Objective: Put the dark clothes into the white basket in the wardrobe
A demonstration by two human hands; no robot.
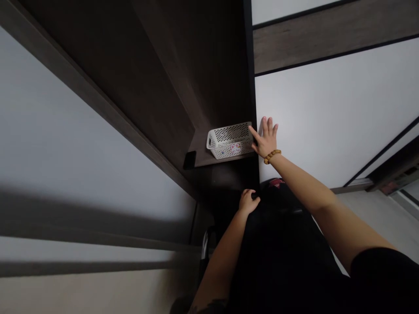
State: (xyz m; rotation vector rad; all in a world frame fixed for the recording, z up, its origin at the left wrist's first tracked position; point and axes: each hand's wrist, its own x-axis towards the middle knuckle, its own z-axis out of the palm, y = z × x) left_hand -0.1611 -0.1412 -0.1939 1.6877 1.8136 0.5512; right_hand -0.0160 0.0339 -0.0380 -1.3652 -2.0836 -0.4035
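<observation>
My right hand [266, 138], with a beaded bracelet [272, 156] at its wrist, is open. Its fingers are spread against the white sliding door [314, 109] at the dark edge strip. Just left of it, a white perforated basket [234, 150] with a cartoon sticker stands on a wooden cabinet shelf [199, 141]; no contents are visible inside. Lower down, my left hand [248, 202] is closed near my dark clothing, fingers curled and thumb pointing right. Whatever it grips, if anything, is lost in the darkness.
A small black object [189, 160] lies at the shelf's left front corner. To the left runs a pale panel [81, 144] with a wood-toned frame. A curved metal bar [205, 245] shows beside my left forearm. Pale floor [376, 218] lies at right.
</observation>
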